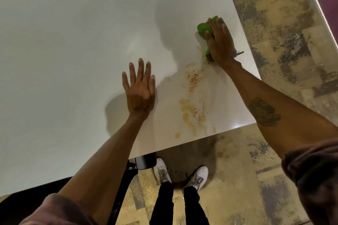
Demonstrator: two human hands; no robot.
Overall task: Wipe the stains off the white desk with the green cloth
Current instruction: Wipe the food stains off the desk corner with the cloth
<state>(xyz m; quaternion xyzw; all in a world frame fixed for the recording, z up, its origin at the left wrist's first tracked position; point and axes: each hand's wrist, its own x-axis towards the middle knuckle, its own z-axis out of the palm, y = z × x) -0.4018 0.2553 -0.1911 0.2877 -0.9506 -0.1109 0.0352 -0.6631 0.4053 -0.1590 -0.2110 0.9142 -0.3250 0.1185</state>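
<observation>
The white desk fills the upper left of the head view. Yellow and reddish stains run from the desk's near right corner up towards the right edge. My right hand presses flat on the green cloth near the right edge, at the far end of the stains; most of the cloth is hidden under the palm. My left hand lies flat on the desk with fingers spread, just left of the stains, holding nothing.
The desk's right edge and near edge meet at a corner beside my right forearm. Patterned floor lies beyond. A black chair stands under the near edge, next to my white shoes.
</observation>
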